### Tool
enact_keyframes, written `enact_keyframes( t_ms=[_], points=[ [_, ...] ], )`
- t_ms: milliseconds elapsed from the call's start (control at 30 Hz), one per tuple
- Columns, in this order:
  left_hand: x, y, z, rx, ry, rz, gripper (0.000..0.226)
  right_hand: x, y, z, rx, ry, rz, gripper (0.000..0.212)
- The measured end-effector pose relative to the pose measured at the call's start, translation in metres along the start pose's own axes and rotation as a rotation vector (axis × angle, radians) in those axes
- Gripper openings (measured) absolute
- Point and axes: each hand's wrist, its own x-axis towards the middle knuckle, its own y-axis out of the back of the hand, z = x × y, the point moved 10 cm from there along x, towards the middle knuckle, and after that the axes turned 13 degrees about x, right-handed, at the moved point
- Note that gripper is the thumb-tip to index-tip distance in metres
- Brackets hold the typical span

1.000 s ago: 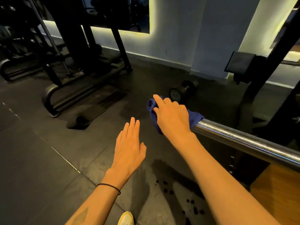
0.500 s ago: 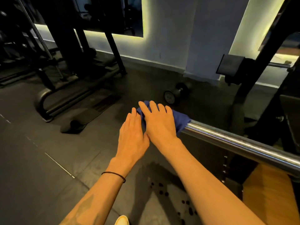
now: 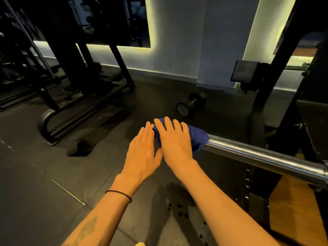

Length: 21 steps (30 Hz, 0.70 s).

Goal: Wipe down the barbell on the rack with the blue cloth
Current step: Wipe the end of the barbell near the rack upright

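— Since a second ago the left hand has come in from open air and now lies right beside the right hand, its fingertips touching the blue cloth.

— How are the fingers set?

— Right-hand fingers are straight and slightly spread, pressed flat over the cloth. Left-hand fingers are straight and held close together. Neither hand pinches anything that I can see.

— And where is the cloth?

— Under the right fingers, draped over the very end of the barbell, which runs off to the right of them toward the rack.

— How far along?

— Hard to judge: chrome beyond the fingers shines, but I cannot tell wiped from unwiped. Only this end is covered now; the long stretch toward the rack looks left to do. A dumbbell lies on the floor past the fingertips.
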Motion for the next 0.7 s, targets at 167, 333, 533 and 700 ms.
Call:
enact_keyframes(
  t_ms=[167,333,533,700],
  points=[
    [0.002,0.007,-0.014,0.041,0.028,0.001,0.078,-0.020,0.020,0.022,-0.029,0.025,0.110,0.072],
    [-0.001,0.005,-0.004,0.020,0.024,0.007,0.074,-0.065,0.056,0.074,-0.032,-0.153,0.279,0.063],
    [-0.014,0.005,0.001,0.028,0.027,-0.006,0.078,-0.013,0.020,0.023,-0.006,-0.083,0.086,0.060],
    [-0.010,0.012,-0.010,0.034,0.062,0.009,0.078,-0.018,0.031,0.037,-0.069,-0.045,0.090,0.061]
  ],
)
